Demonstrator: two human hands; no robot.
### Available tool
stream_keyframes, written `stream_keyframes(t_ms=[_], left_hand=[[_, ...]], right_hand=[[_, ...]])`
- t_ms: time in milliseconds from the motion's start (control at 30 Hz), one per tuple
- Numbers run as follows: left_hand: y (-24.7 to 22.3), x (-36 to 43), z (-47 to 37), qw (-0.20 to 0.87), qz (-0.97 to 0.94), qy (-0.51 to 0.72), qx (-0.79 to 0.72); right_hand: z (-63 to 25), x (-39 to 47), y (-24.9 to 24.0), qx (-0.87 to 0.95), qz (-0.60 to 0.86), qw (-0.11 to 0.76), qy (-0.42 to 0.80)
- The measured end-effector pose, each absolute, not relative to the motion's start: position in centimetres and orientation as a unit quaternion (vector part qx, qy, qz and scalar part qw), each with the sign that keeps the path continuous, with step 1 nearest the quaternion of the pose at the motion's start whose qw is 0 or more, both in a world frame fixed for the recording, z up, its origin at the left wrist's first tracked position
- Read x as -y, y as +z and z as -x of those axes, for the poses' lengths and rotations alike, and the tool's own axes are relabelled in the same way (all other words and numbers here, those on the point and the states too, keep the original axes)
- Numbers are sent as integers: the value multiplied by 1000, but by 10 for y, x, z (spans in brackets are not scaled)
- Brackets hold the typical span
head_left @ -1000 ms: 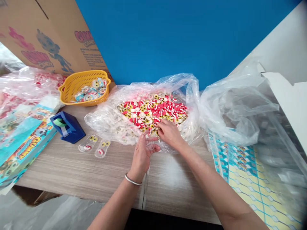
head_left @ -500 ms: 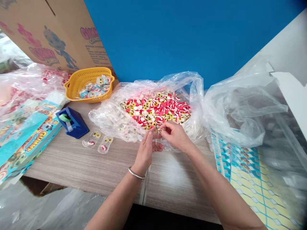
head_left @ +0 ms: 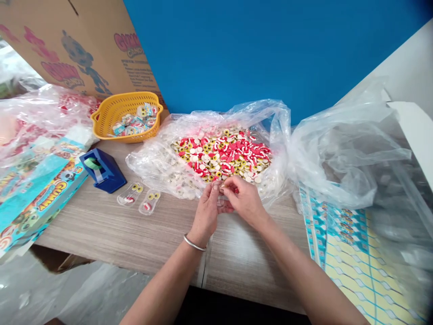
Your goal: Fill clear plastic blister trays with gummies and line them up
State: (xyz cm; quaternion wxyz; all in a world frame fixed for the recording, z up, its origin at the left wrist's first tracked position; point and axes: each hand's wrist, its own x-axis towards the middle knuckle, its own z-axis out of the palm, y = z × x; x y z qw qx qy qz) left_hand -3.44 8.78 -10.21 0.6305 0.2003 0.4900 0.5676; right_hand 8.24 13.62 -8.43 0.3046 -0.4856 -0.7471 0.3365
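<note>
My left hand (head_left: 208, 210), with a silver bracelet at the wrist, is closed around a small clear plastic tray (head_left: 220, 201) at the front edge of an open plastic bag. Against it, my right hand (head_left: 244, 198) is pinched on something too small to make out. The bag (head_left: 155, 169) holds a heap of red-and-white and yellow eye-like candies (head_left: 226, 155). To the left on the table lie two clear trays, a left one (head_left: 130, 195) and a right one (head_left: 149, 202), each with yellow eye pieces and a red-and-white piece.
A blue tape dispenser (head_left: 107, 174) and a yellow basket (head_left: 126, 135) of wrapped pieces stand left. Beyond are a printed candy box (head_left: 50, 198) and a cardboard carton (head_left: 98, 54). Printed sheets (head_left: 348, 262) and loose clear plastic (head_left: 338, 158) lie right.
My right hand has come closer to my left, and their fingertips now meet over the small tray. The view has shifted slightly.
</note>
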Motion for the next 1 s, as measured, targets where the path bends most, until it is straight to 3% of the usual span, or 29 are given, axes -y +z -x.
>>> stream_keyframes(t_ms=[133,333,433,533,767,1000], left_hand=[[-102,-89,30,598,-189,587,-511],[-103,-90,32,603,-164,576,-526],[-105,-91,34,602,-161,568,-538],[-106,-93,35,608,-163,560,-539],[-98,-91,36,643,-141,564,-499],[-88,-84,13,643,-135,583,-478]], right_hand=[[-85,-126,-92,801,476,284,227],[-95,-158,-96,763,512,293,265],[-94,-187,-97,735,609,231,187],[-93,-206,-102,748,610,200,170],[-105,-174,-86,732,569,311,206],[-108,-94,-64,896,409,168,30]])
